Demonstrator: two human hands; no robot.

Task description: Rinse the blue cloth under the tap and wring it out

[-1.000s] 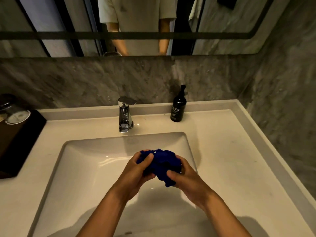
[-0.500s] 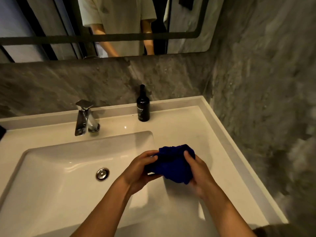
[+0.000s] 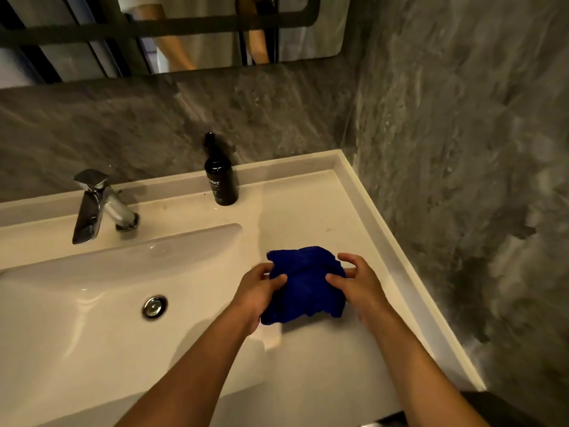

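Note:
The blue cloth is a crumpled bundle over the white counter just right of the basin. My left hand grips its left side with the thumb pressed into the fabric. On the bundle's right side, my right hand pinches it with thumb and fingers, some fingers spread. The chrome tap stands at the back left of the basin, and no water runs from it. Whether the cloth rests on the counter or hangs just above it, I cannot tell.
A black pump bottle stands at the back of the counter. The chrome drain sits in the basin floor. A grey stone wall closes the right side along the counter's raised rim. A mirror hangs above.
Both hands carried the cloth from over the basin rightward to above the counter. The view swung right, so the tap now sits at the far left.

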